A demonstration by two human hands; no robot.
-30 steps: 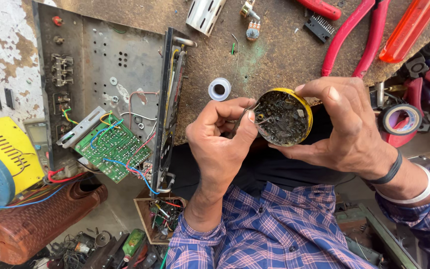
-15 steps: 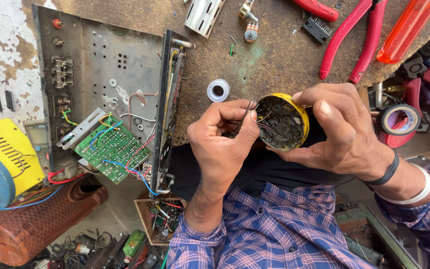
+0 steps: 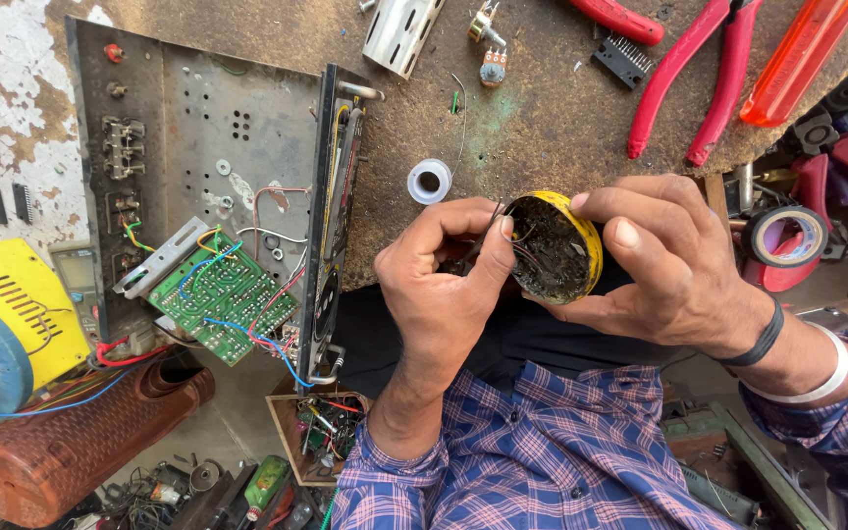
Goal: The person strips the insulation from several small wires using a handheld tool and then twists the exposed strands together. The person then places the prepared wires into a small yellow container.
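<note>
Opened metal chassis (image 3: 218, 167), red pliers (image 3: 699, 83) nearby; right hand (image 3: 679, 265) grips yellow tin (image 3: 556, 245), mouth tilted leftward; left hand (image 3: 444, 285) pinches wires (image 3: 512, 240).

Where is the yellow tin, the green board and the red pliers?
yellow tin (image 3: 591, 236): head view, on its yellow rim.
green board (image 3: 220, 294): head view, middle of its face.
red pliers (image 3: 701, 71): head view, on a handle.

Two hands: left hand (image 3: 444, 294), right hand (image 3: 674, 270). One yellow round tin (image 3: 561, 247). One green circuit board (image 3: 220, 294). One metal chassis (image 3: 208, 128). One red-handled pliers (image 3: 704, 74). Two tape rolls: white (image 3: 430, 181), dark (image 3: 785, 238). Two black chips far left (image 3: 9, 203).
</note>
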